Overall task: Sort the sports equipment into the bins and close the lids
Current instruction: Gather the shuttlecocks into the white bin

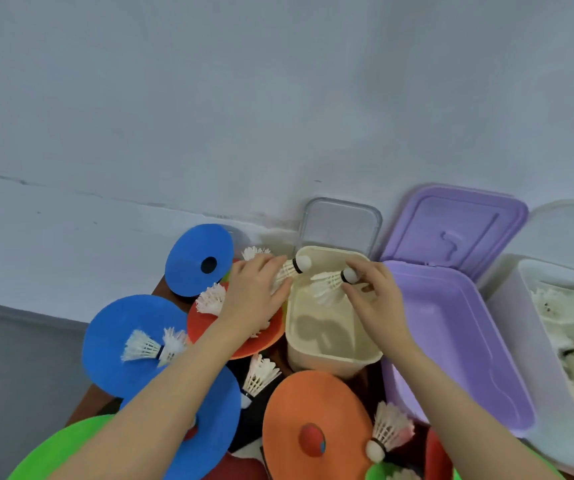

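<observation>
Head view looks down on the cream bin: the left hand pinches one shuttlecock at its far-left rim, the right hand pinches another shuttlecock over its open mouth. Right of it stands the purple bin, lid up.

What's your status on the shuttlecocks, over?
Left hand and right hand each hold a white feathered shuttlecock over the empty cream plastic bin. Lids up. More shuttlecocks loose on the coloured flat discs.
</observation>
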{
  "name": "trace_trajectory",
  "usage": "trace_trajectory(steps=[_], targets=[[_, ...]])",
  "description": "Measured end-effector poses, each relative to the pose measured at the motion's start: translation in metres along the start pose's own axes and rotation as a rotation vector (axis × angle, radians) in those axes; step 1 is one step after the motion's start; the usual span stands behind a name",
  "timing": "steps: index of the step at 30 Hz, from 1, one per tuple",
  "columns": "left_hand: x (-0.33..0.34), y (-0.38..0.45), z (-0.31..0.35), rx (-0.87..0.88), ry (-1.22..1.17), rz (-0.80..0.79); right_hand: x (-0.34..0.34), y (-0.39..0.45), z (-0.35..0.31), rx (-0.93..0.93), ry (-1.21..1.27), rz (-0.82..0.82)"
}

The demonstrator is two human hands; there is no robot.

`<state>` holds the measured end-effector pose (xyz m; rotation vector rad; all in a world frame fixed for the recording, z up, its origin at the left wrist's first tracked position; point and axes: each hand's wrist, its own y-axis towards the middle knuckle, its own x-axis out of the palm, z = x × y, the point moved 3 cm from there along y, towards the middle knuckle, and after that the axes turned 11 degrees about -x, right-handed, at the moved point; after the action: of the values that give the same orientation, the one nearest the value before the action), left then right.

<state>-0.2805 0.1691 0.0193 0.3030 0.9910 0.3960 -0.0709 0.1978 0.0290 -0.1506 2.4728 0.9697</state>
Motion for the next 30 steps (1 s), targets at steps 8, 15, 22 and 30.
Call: trace_trajectory(steps=[8, 15, 22, 30], targets=[[0.037, -0.016, 0.123, 0.104, 0.029, 0.001, -0.123, -0.046, 0.035, 0.034, -0.012, 0.088], [0.106, -0.031, 0.255, 0.169, -0.014, -0.014, -0.247, -0.081, 0.081, 0.081, -0.083, 0.238], [0.171, -0.034, 0.363, 0.143, -0.045, -0.141, -0.345, -0.105, 0.121, 0.146, -0.19, 0.361], [0.228, -0.033, 0.411, 0.12, 0.025, -0.336, -0.388, -0.1, 0.179, 0.278, -0.403, 0.203]])
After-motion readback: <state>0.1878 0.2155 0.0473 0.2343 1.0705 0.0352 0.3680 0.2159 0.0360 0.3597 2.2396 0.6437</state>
